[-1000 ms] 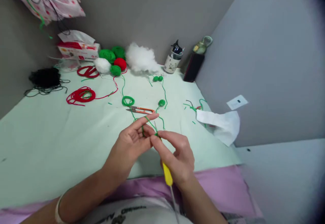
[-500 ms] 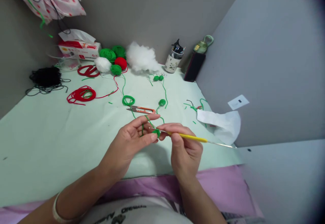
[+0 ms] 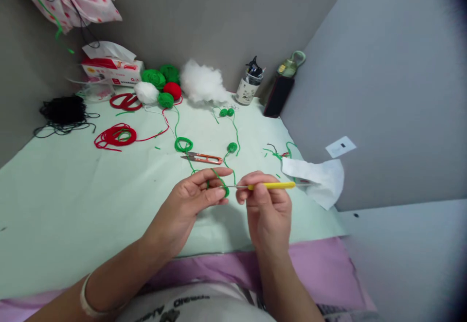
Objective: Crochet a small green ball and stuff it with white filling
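My left hand (image 3: pixel 188 205) pinches a small green crochet piece (image 3: pixel 225 191), with green yarn (image 3: pixel 215 173) looped over its forefinger and trailing back across the table. My right hand (image 3: pixel 267 206) is closed on a yellow-handled crochet hook (image 3: pixel 272 185) held level, its metal tip at the green piece. Both hands hover above the near part of a pale green table (image 3: pixel 73 190).
Orange snips (image 3: pixel 202 157) and small green crochet bits (image 3: pixel 232 147) lie just beyond my hands. Red yarn loops (image 3: pixel 115 136), black yarn (image 3: pixel 64 110), yarn balls (image 3: pixel 160 86), white stuffing (image 3: pixel 202 82), a tissue box (image 3: pixel 111 69), a cup (image 3: pixel 248 88) and a bottle (image 3: pixel 282 88) stand farther back. White paper (image 3: pixel 317 178) lies right.
My right hand has turned the hook from pointing down toward me to lying level, handle to the right. My left hand has kept its hold on the green piece.
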Motion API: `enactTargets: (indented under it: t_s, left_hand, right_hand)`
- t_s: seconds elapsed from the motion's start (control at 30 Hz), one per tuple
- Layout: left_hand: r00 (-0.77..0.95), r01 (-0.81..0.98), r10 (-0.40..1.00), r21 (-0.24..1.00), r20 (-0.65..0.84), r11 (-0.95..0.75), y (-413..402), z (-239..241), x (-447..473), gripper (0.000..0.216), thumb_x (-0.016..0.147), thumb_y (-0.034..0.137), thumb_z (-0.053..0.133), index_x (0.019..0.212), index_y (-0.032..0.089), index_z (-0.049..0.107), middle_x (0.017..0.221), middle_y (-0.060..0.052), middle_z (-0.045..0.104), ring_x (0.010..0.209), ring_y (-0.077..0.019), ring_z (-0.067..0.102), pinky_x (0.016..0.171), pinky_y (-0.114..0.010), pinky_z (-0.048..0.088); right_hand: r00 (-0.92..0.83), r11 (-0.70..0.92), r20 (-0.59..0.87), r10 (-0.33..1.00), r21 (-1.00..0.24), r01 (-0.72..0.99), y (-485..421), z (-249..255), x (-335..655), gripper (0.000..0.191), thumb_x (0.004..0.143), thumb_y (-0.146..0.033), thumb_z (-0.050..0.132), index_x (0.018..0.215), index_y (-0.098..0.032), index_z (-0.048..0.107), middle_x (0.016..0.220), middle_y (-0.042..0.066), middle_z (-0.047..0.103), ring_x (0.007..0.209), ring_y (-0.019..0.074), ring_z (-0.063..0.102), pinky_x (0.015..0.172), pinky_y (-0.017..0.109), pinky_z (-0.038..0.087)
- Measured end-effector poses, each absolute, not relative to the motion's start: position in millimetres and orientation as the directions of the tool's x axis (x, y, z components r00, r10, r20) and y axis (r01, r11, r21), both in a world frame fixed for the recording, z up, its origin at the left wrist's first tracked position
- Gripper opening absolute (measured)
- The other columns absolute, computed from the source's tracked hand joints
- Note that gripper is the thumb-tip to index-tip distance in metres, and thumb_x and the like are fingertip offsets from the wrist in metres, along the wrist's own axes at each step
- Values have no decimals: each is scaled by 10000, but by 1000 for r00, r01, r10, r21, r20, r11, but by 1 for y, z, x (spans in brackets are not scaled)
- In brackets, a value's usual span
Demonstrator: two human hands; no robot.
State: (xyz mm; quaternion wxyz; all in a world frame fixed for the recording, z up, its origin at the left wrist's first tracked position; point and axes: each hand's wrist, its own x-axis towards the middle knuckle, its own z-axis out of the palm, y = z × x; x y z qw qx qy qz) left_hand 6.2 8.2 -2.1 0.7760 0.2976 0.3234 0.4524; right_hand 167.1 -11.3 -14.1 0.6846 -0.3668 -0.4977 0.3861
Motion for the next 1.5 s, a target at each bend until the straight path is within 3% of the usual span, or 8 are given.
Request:
enactTargets:
  t_s: [0.13, 0.5, 0.7, 0.9, 1.1, 1.27, 1.37, 1.5]
  left_hand:
    - [351, -462, 918, 819, -183, 340, 4, 0, 7, 291, 818, 272, 894, 1104, 299, 844, 940, -4, 758, 879, -135, 692, 893, -256, 538]
    - [327, -393, 926, 865, -188, 314, 4, 0, 4, 292, 851, 301, 856, 1142, 310, 833, 899, 1, 680, 869, -152, 634, 896, -292, 503]
    - [291, -361, 941, 891, -173, 275, 4, 0, 2, 268, 841, 291, 857, 1108, 311, 848, 887, 1, 659, 896, -156, 607, 858, -259, 504]
    - [214, -339, 962, 911, -170, 236, 3, 5, 7, 271, 794, 212, 880, 1048, 304, 856, 801, 37, 611, 792, -114, 600, 787, -213, 513]
    - [315, -449, 919, 817, -235, 363, 2, 5, 10, 417, 763, 223, 908, 1171, 257, 828, 812, 24, 636, 769, -119, 596, 761, -220, 529]
    - [468, -534, 816, 628, -339, 566, 7, 3, 5, 361, 801, 232, 881, 1154, 177, 832, 694, 39, 561, 577, -56, 454, 588, -171, 480]
    - [399, -535, 871, 699, -286, 475, 8, 5, 6, 294, 798, 198, 873, 1090, 189, 844, 676, 68, 519, 465, -15, 306, 438, -157, 363]
    - [367, -467, 909, 807, -196, 362, 3, 5, 12, 361, 824, 238, 863, 1181, 224, 815, 698, 52, 593, 441, -35, 428, 435, -188, 429]
  right_hand:
    - [151, 458, 441, 885, -881, -117, -13, -18, 163, 166, 1018, -250, 660, 1031, -288, 821, 990, 49, 786, 853, 166, 690, 701, 301, 563]
    - [136, 416, 393, 909, -871, -260, -9, -17, 167, 171, 1055, -320, 588, 972, -229, 706, 911, 38, 792, 688, 138, 715, 648, 287, 607]
    - [81, 476, 470, 879, -874, -95, -15, -13, 172, 197, 1085, -281, 502, 1027, -227, 682, 962, 59, 775, 729, 161, 728, 685, 339, 629]
    - [-128, 719, 745, 655, -562, 409, -26, -13, 176, 244, 1057, -173, 516, 1222, -256, 676, 1050, 85, 785, 994, 210, 758, 794, 353, 647]
    - [-241, 652, 790, 564, -247, 717, -28, -23, 172, 450, 950, -65, 652, 1317, -324, 674, 1070, 59, 772, 967, 209, 776, 780, 328, 673]
    - [-19, 655, 762, 648, -543, 526, -25, -22, 172, 305, 1018, -136, 581, 1222, -303, 733, 1034, 59, 770, 918, 211, 757, 748, 364, 664]
    - [203, 566, 586, 784, -810, 153, -19, -17, 172, 219, 1054, -204, 547, 1047, -256, 759, 891, 37, 738, 713, 158, 695, 644, 319, 615]
    - [176, 516, 503, 846, -856, -35, -14, -15, 167, 190, 1048, -265, 588, 993, -257, 769, 876, 32, 741, 712, 157, 701, 636, 307, 607]
